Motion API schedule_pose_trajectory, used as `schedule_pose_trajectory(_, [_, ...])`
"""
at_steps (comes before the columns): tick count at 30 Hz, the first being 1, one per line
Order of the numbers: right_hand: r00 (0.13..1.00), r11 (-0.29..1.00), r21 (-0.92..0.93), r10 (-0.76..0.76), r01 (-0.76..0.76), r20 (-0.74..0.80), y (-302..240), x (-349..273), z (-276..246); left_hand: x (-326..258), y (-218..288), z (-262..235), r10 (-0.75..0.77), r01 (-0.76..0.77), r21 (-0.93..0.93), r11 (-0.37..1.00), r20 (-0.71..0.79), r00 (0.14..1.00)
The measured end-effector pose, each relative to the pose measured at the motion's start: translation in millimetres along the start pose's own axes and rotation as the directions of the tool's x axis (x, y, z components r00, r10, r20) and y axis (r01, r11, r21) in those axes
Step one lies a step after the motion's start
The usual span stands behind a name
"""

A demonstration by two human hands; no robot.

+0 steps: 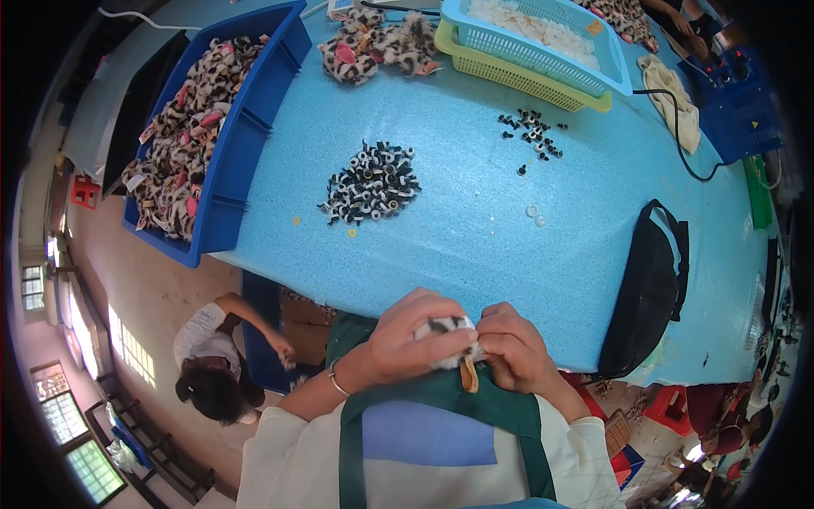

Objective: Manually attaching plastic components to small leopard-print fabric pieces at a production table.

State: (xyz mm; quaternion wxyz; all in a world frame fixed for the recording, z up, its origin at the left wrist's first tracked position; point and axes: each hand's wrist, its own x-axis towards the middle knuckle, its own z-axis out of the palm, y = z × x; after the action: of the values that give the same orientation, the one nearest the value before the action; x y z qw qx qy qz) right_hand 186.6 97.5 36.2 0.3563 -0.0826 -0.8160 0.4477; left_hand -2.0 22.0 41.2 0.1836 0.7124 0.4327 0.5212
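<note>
Snugly, the left hand (405, 341) curls around a spotted furry piece (441, 326), its thumb lying across the side facing the apron (526, 416). The right hand (514, 348) bends its fingers against the piece's right end; whether they pinch anything, I cannot tell. A tan loop (469, 375) hangs below, between both hands.

left hand (405, 335): holds spotted plush (443, 325) | right hand (513, 346): against it | table (449, 229): peg pile (373, 182)

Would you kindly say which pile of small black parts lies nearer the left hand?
The larger, denser pile; the scattered pile lies farther from the left hand, near the baskets.
</note>
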Motion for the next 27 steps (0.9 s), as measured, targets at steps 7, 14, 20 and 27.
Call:
schedule_pose_trajectory(7, [0.998, 0.99, -0.129, -0.049, 0.054, 0.047, 2.0, 11.4, -5.3, -1.3, -7.5, 12.3, -0.099, 0.086, -0.079, 0.993, -0.18, 0.979])
schedule_pose_trajectory(14, [0.993, 0.989, -0.093, 0.116, -0.119, -0.037, -3.0, 18.1, -5.1, 1.4, -11.3, 5.2, -0.05, 0.044, -0.111, 0.993, -0.054, 0.997])
schedule_pose_trajectory(20, [0.989, 0.986, -0.084, 0.136, -0.141, -0.06, -2.0, 18.9, 6.5, -7.6, -8.9, 3.1, -0.078, 0.075, -0.044, 0.996, -0.047, 0.996])
schedule_pose_trajectory(27, [0.99, 0.993, -0.087, 0.068, -0.078, -0.121, 0.6, 15.4, 16.0, -12.9, -11.3, 0.6, -0.05, 0.059, 0.115, 0.992, -0.082, 0.995])
